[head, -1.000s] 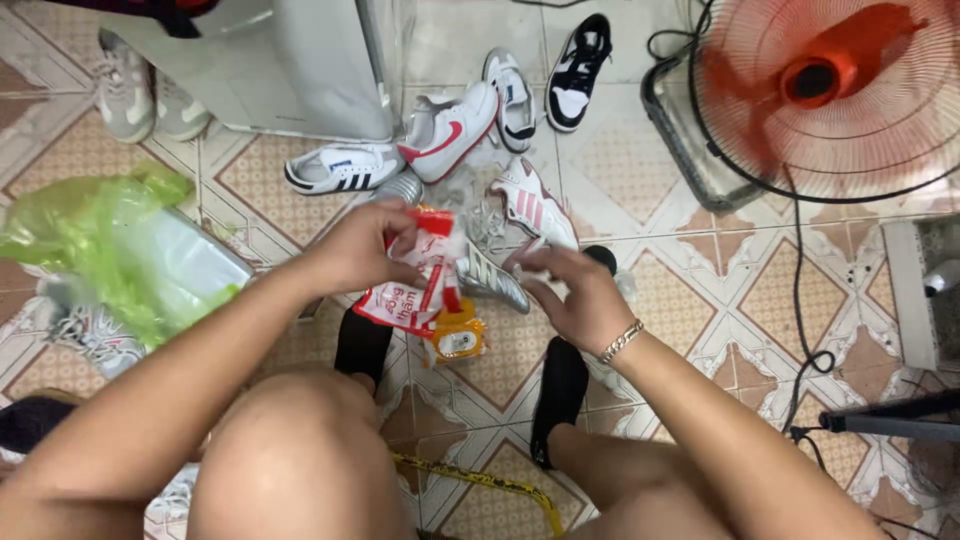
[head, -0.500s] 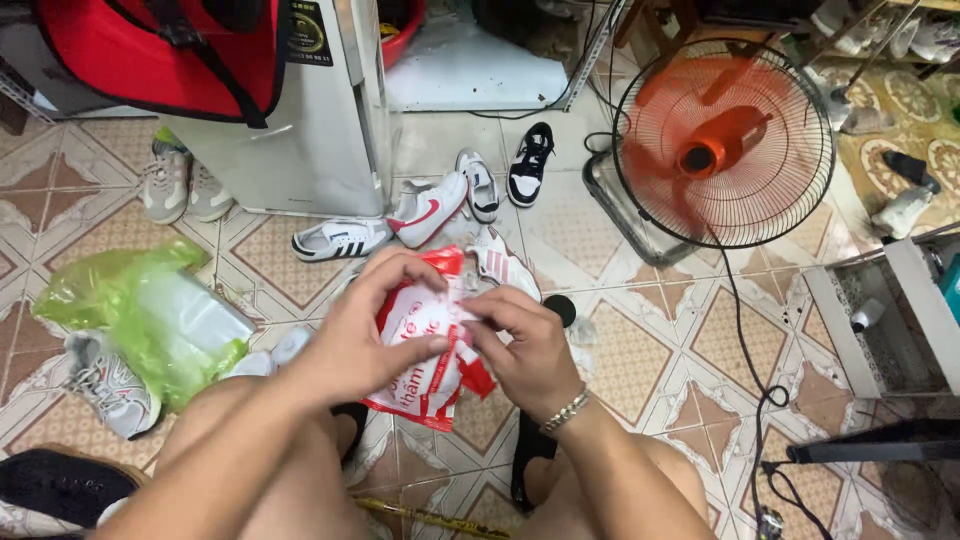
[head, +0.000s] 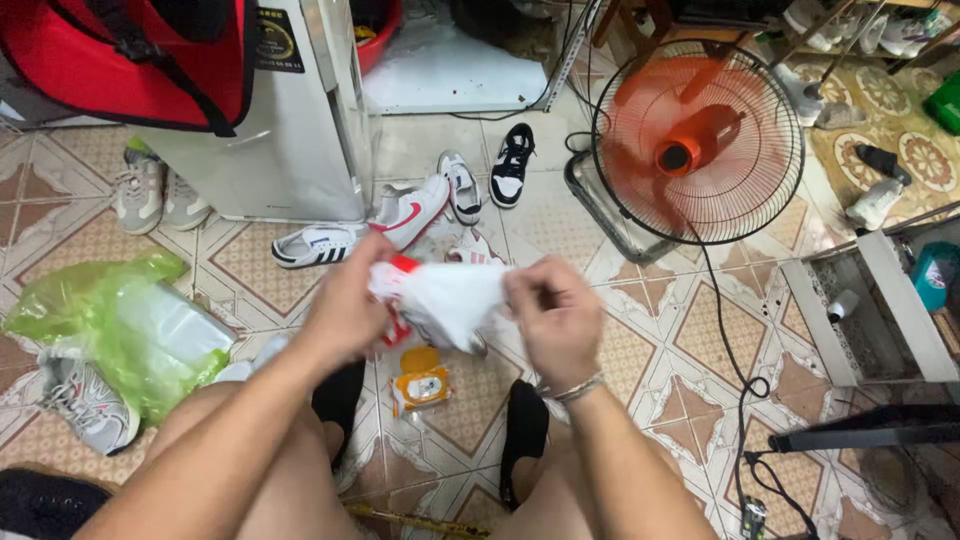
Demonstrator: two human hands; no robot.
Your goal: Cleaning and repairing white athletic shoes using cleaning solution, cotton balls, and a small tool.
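head view: white and red plastic bag stretched crosswise between left hand and right hand, long axis left to right, level with both. each hand pinching one end, equally near. held above tiled floor, over orange wipes pack, between black-socked feet. sneakers beyond, orange fan to right.

I observe my left hand and right hand both gripping a white plastic bag with red print, stretched between them above the tiled floor. An orange packet lies just below. A green plastic bag sits left; sneakers and an orange fan lie beyond.
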